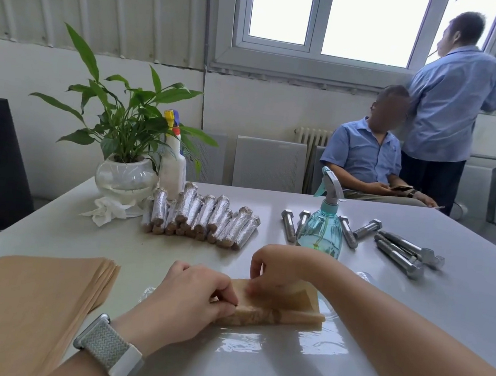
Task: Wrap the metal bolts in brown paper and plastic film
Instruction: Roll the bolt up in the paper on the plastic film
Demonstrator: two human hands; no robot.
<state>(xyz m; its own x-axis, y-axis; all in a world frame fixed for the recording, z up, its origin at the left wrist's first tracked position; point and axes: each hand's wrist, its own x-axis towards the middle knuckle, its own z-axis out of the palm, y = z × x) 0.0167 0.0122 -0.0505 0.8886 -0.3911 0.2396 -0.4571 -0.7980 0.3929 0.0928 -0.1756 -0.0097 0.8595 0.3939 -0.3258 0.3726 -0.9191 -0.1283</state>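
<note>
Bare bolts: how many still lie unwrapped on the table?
7 bare bolts: two left of the spray bottle, at and; two right of it; three far right. The bottle may hide more.

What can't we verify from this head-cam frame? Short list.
- Bolt inside the brown paper roll: head view, covered by the paper and both hands; its presence is not confirmed.
- Left hand and right hand fingertips: curled onto the paper, contact points hidden.
- Plastic film: transparent, edges only guessed from glare.
- Loose bolts: some behind the spray bottle, so the count is uncertain.
- Paper stack: cut off by the frame edge.
</note>
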